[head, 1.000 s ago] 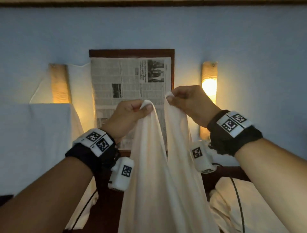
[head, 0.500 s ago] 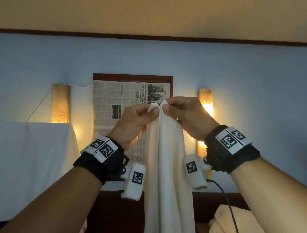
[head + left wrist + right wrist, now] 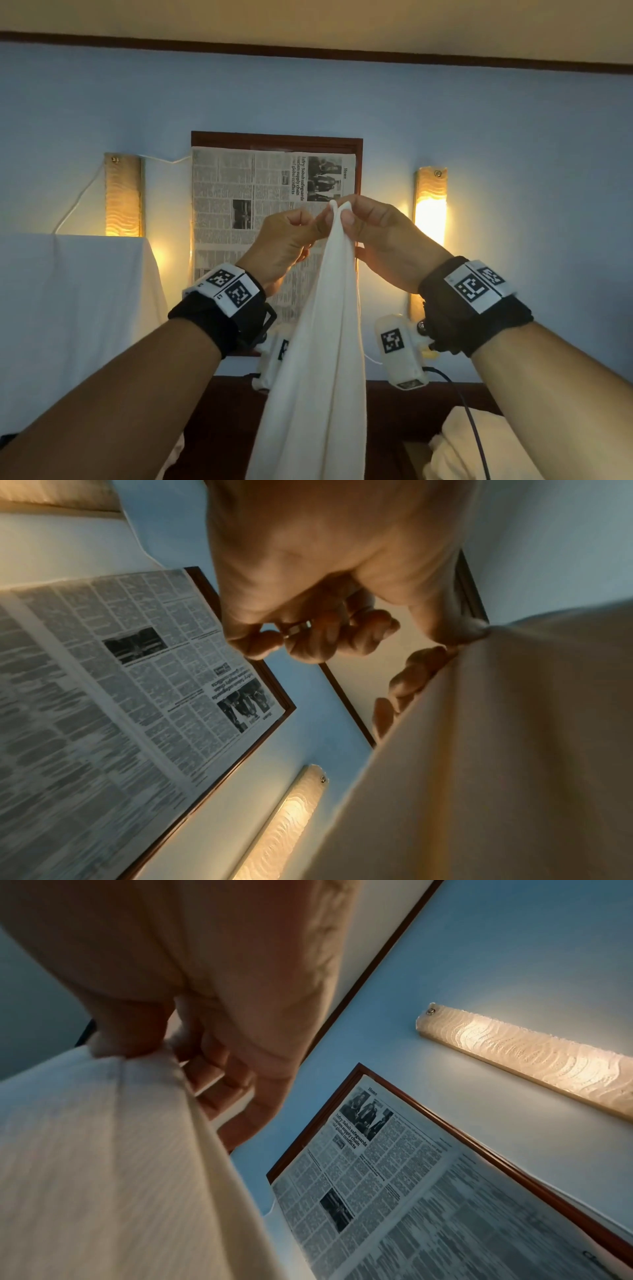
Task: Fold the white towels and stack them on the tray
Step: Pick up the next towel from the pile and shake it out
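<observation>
Left hand (image 3: 284, 243) and right hand (image 3: 383, 240): raised side by side, each pinching a top corner of one white towel (image 3: 318, 359), corners touching. Towel: hangs between the forearms, long axis vertical, doubled lengthwise. Behind: framed newspaper (image 3: 260, 219), two lit wall lamps (image 3: 430, 205).

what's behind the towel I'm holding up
Behind the towel hangs a framed newspaper on the blue wall; the towel covers part of its lower right. Lower down there is dark wood. The left wrist camera is partly hidden.
</observation>
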Available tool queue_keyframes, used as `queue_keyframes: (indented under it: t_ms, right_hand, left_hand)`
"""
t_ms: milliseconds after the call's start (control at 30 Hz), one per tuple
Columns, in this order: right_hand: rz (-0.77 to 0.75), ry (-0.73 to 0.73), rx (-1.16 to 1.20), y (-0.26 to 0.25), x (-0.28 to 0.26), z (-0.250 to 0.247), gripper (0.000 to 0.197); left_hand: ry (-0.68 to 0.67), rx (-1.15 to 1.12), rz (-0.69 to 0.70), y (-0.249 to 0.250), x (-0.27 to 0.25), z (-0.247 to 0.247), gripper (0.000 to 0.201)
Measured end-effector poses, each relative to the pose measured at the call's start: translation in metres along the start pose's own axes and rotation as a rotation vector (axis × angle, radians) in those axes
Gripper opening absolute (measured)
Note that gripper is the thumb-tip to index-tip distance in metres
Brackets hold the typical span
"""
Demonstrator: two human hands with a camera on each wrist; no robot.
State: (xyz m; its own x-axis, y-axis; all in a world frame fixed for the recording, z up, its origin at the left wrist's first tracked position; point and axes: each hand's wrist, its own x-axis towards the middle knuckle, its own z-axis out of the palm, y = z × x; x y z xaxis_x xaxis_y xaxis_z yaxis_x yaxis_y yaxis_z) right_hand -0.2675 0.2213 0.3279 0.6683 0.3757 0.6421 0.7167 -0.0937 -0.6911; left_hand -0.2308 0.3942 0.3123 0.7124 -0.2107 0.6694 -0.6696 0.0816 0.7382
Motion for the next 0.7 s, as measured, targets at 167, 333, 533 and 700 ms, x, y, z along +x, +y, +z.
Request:
queue_keyframes:
  t_ms: [167, 333, 533, 700]
  right_hand:
    - [0.012, 0.113, -0.019, 0.009, 0.01, 0.005, 0.018]
    - [-0.077, 0.192, -0.21, 0.01, 0.021, 0.009, 0.008]
    - [-0.038, 0.193, -0.243, 0.033, 0.015, 0.019, 0.011]
    - [0.164, 0.202, -0.124, 0.076, -0.015, 0.028, 0.026]
  left_hand:
    - [-0.005, 0.084, -0.046, -0.001, -0.003, -0.008, 0.062]
    - [-0.085, 0.156, -0.052, -0.001, -0.009, -0.008, 0.04]
    - [-0.039, 0.264, 0.085, -0.013, -0.01, -0.027, 0.02]
    - [-0.012, 0.392, 0.089, -0.04, -0.017, -0.023, 0.021]
